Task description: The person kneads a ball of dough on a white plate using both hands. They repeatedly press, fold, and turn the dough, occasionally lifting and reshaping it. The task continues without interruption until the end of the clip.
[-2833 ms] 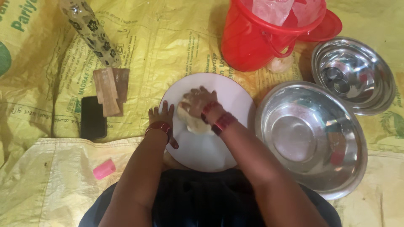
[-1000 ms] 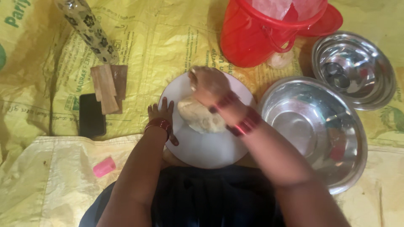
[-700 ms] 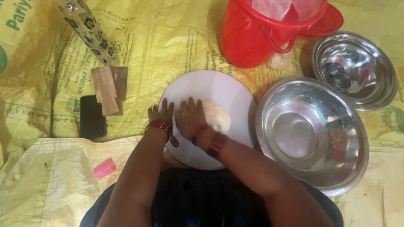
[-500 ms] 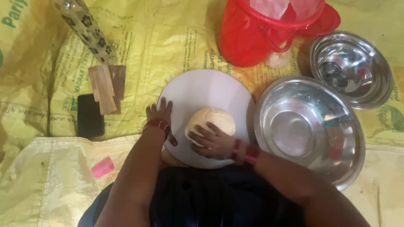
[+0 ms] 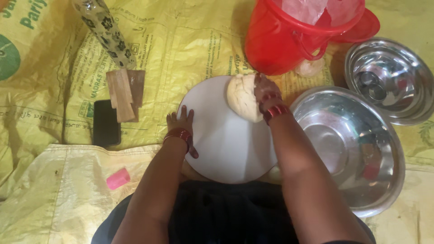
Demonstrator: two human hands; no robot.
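Observation:
A pale lump of dough (image 5: 242, 97) lies at the far edge of a round white board (image 5: 221, 140) in front of me. My right hand (image 5: 263, 88) presses against the dough's right side, fingers bent over it; red bangles circle that wrist. My left hand (image 5: 180, 123) rests flat on the board's left rim, fingers spread, also with a red bangle.
A big steel bowl (image 5: 350, 147) sits right of the board, a smaller steel bowl (image 5: 389, 79) behind it. A red bucket (image 5: 294, 31) stands at the back. On the left lie a patterned rolling pin (image 5: 104, 29), wooden pieces (image 5: 123, 92), a black phone (image 5: 106, 122) and a pink block (image 5: 118, 178). Yellow sacks cover the floor.
My right hand has kneaded back and forth; from the near side of the board it pushed the dough away to the far edge. The left hand has stayed on the rim.

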